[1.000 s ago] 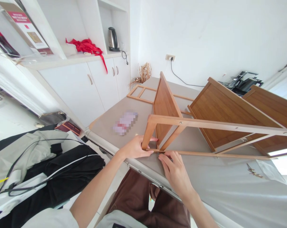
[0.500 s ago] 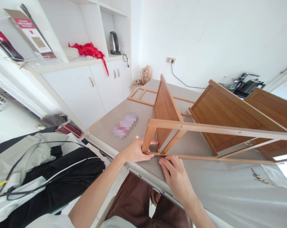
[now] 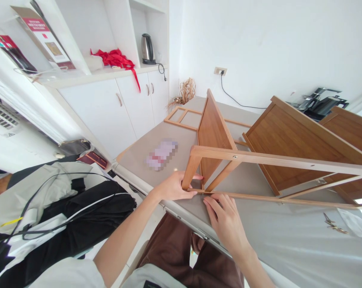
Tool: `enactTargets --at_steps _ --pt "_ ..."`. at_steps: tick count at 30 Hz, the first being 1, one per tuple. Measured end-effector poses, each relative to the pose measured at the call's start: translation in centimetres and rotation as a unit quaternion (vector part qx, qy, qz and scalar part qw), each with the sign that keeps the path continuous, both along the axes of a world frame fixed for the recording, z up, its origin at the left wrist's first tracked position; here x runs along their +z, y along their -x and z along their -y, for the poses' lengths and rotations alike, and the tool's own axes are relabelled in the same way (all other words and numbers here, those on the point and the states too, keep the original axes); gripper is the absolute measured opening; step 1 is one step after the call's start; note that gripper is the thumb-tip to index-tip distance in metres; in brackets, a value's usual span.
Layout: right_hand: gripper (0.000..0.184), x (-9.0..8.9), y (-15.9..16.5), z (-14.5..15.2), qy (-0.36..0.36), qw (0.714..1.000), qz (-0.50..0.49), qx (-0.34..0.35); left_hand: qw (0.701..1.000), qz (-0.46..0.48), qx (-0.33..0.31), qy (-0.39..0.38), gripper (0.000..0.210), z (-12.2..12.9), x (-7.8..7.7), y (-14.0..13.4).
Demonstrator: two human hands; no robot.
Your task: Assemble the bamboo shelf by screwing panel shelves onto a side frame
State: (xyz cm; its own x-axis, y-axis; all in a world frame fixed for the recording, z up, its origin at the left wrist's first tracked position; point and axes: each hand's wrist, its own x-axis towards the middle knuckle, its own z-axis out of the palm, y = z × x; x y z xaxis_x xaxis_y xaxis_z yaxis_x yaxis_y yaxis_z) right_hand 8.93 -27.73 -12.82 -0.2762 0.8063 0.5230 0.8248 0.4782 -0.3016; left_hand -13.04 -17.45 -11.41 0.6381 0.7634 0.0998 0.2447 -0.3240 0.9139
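A wooden shelf unit lies on its side on the grey table, its brown panels standing between light wood rails. My left hand is closed around the near left corner of the frame, thumb on the lower rail and fingers behind the end post. Just right of it, my right hand pinches at the underside of that rail, close to where a panel meets it. Whatever is between those fingertips is too small to make out. Several brass-coloured screws lie on the table to the right, beside a clear plastic bag.
A blurred-out packet lies on the table at left. Clothes and a white power strip with cables are piled left of the table edge. Black kettle equipment stands behind the shelf unit.
The whole view has shifted slightly, so things appear a little further right and higher. Both hands keep the same places on the wooden frame.
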Motion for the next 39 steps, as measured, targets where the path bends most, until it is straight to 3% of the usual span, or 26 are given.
enactTargets --at_steps 5,29,39 --pt "0.019 0.31 0.13 0.06 -0.008 1.0 0.01 -0.002 1.0 -0.012 0.0 -0.001 0.065 0.12 0.36 -0.01" --pt "0.018 0.25 0.31 0.14 -0.005 1.0 0.001 -0.002 0.999 -0.038 0.023 -0.005 0.06 0.34 0.84 -0.02" --pt "0.014 0.52 0.63 -0.02 -0.041 0.999 -0.003 -0.006 0.999 -0.026 0.027 0.003 0.064 0.34 0.81 -0.11"
